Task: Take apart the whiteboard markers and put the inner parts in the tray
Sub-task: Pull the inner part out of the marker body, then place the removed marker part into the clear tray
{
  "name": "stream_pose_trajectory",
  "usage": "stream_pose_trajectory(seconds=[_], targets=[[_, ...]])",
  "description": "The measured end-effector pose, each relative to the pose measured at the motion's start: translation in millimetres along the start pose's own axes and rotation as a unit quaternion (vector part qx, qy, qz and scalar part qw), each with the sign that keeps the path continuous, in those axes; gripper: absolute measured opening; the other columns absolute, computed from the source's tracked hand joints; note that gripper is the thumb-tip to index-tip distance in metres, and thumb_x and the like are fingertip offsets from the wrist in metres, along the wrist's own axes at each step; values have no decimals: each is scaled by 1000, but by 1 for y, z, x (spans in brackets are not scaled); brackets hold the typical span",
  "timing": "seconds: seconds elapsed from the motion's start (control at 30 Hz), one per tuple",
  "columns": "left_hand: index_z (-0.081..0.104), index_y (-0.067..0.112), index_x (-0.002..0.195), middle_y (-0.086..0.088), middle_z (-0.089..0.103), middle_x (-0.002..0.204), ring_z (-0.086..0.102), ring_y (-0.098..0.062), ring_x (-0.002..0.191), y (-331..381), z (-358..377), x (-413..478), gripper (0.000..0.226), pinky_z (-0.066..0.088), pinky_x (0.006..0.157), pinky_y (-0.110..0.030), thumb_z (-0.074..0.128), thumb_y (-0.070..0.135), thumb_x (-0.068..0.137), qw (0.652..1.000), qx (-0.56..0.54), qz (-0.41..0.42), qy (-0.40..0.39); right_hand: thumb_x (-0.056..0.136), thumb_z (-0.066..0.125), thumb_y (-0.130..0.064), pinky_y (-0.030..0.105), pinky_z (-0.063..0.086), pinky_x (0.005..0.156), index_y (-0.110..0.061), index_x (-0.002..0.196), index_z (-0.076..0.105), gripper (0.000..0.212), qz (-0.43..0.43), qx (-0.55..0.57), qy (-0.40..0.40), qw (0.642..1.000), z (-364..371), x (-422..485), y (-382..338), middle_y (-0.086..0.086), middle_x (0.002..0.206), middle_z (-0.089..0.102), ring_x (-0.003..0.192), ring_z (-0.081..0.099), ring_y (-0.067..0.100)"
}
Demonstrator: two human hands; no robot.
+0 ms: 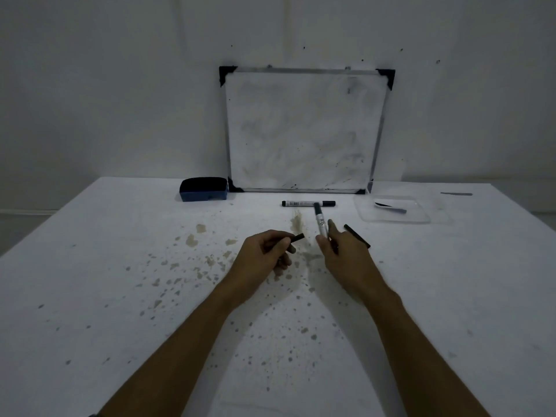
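Observation:
My left hand (266, 251) is closed around a short black marker piece (297, 237) that sticks out past my fingers. My right hand (343, 251) grips a white marker barrel (320, 222), pointing away from me with its black tip up. A thin black stick (357, 235), seemingly an inner part, lies or is held just right of that hand; I cannot tell which. Another whole marker (308, 203) lies flat below the whiteboard. The clear plastic tray (365, 213) at the right holds a dark piece (383, 204) and a grey stick (395, 209).
A smudged whiteboard (304, 130) leans on the wall at the table's far edge. A dark blue eraser (203, 189) sits left of it. A grey stick (456, 194) lies at the far right. The white table (120, 296) is spattered with stains.

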State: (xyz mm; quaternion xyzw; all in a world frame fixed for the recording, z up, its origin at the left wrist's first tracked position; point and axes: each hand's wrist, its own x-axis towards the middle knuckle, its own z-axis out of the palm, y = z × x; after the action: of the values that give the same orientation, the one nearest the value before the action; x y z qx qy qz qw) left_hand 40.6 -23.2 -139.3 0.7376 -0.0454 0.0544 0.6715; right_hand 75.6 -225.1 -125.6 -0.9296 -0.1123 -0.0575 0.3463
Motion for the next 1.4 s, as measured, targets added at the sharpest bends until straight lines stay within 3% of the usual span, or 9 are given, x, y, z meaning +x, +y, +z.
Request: stream_pose_trajectory(seconds=[0.23, 0.33, 0.43, 0.63, 0.73, 0.9, 1.03, 1.23, 1.4], targets=[[73, 16, 105, -4, 75, 80, 65, -14, 57, -2, 6, -1, 19, 55, 51, -29, 57, 25, 109, 1000, 14, 10, 20, 106, 54, -37, 26, 43, 74, -16, 146, 57, 45, -47, -113, -41, 992, 13, -3, 8, 6, 104, 48, 86, 53, 18], [73, 16, 101, -2, 74, 77, 62, -13, 55, -4, 7, -1, 20, 52, 49, -28, 58, 26, 108, 999, 20, 10, 25, 96, 66, -44, 23, 46, 83, -26, 149, 54, 57, -49, -67, -50, 995, 5, -7, 7, 0, 115, 52, 99, 56, 15], [74, 20, 100, 0, 74, 77, 62, -12, 57, 1, 10, -2, 20, 52, 50, -27, 59, 29, 108, 999, 32, 14, 9, 92, 71, -49, 9, 41, 75, -38, 142, 58, 53, -67, 29, -41, 996, -6, -14, -3, -15, 114, 58, 93, 59, -2], [70, 30, 107, 9, 78, 85, 69, -3, 69, 16, 39, -4, 16, 53, 58, -17, 59, 42, 105, 998, 55, 17, -16, 97, 70, -32, 1, 44, 71, -27, 118, 77, 22, -77, 77, 49, 993, -27, -39, -5, -18, 100, 73, 84, 63, -13], [62, 30, 115, 12, 78, 103, 72, -2, 95, 22, 65, 5, 17, 56, 79, -18, 55, 44, 106, 989, 143, 23, -16, 97, 71, -30, -1, 44, 70, -25, 114, 77, 19, -38, 71, 88, 993, -52, -49, 18, -18, 96, 71, 79, 63, -12], [57, 8, 138, -11, 62, 137, 55, -27, 127, 22, 122, 13, 52, 43, 105, -37, 57, 46, 103, 893, 430, 133, -12, 98, 68, -28, 4, 43, 64, -24, 109, 74, 13, 46, 82, 187, 978, -96, -61, 65, -1, 106, 68, 82, 64, 3], [59, 2, 129, -17, 63, 132, 55, -33, 126, 7, 162, 6, 72, 36, 112, -43, 46, 65, 96, 810, 577, 110, 12, 97, 69, -25, 21, 44, 76, -21, 108, 74, 13, 65, 60, 194, 977, -124, -44, 90, 2, 102, 67, 89, 66, 17], [68, 9, 121, -7, 66, 124, 62, -29, 112, -4, 149, 18, 64, 44, 99, -44, 59, 65, 90, 828, 543, 139, 29, 95, 69, -24, 22, 47, 83, -16, 111, 77, 19, 64, -3, 164, 984, -152, 27, 118, 1, 108, 78, 92, 69, 17], [69, 9, 121, -6, 64, 123, 62, -28, 110, -7, 145, 21, 69, 46, 96, -45, 58, 68, 87, 825, 546, 143, 39, 91, 64, -30, 38, 47, 101, -26, 107, 81, 23, 97, -103, 104, 984, -157, 89, 120, -1, 109, 79, 113, 66, 29]])
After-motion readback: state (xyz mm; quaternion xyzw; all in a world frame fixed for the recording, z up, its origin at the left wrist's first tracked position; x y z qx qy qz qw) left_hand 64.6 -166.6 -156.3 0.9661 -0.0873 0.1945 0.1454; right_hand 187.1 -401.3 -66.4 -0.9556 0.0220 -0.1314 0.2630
